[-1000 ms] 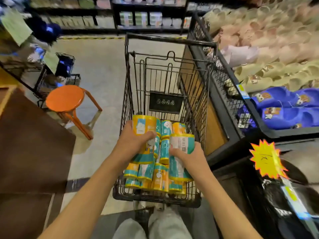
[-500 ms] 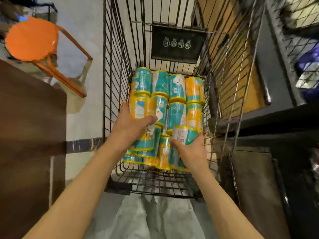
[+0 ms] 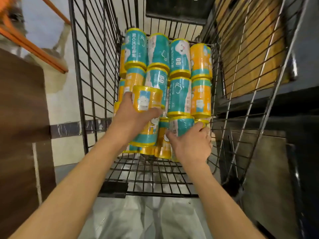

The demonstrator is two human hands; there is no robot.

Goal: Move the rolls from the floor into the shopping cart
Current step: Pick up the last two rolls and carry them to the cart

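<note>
Shopping cart (image 3: 96,69) holds stacked rolls (image 3: 179,94) — both hands grip more.

Several rolls (image 3: 179,99) in the shopping cart (image 3: 96,69) carry printed labels. A teal roll in the second row (image 3: 158,80) shows the number "60" in white, seen turned over. A teal roll in the far row (image 3: 180,56) shows "00", or "60" turned over; which cannot be told. The far-left teal roll (image 3: 136,47) bears white Chinese characters too blurred to read. The dark sign (image 3: 177,7) on the cart's far wall shows only cut-off white symbols.
</note>
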